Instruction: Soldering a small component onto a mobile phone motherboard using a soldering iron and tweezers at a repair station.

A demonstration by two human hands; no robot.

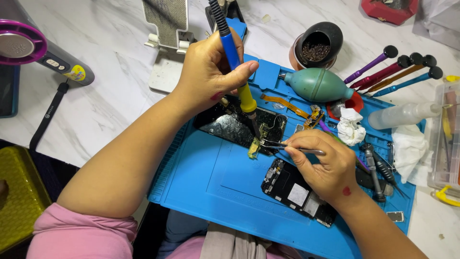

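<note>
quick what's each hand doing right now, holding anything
Left hand: closed around the blue-and-yellow-handled soldering iron, tip down at the small green circuit board.
Right hand: fingers pinched on the thin silver metal tweezers, which reach that board.

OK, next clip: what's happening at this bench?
A person is working on an opened phone over a blue mat. The left hand grips a soldering iron with a blue and yellow handle, its tip down at a small yellow-green board. The right hand steadies that board with tweezers. A black phone body lies just behind, and a second circuit board sits under the right hand. A green air blower and screwdrivers lie further back.
</note>
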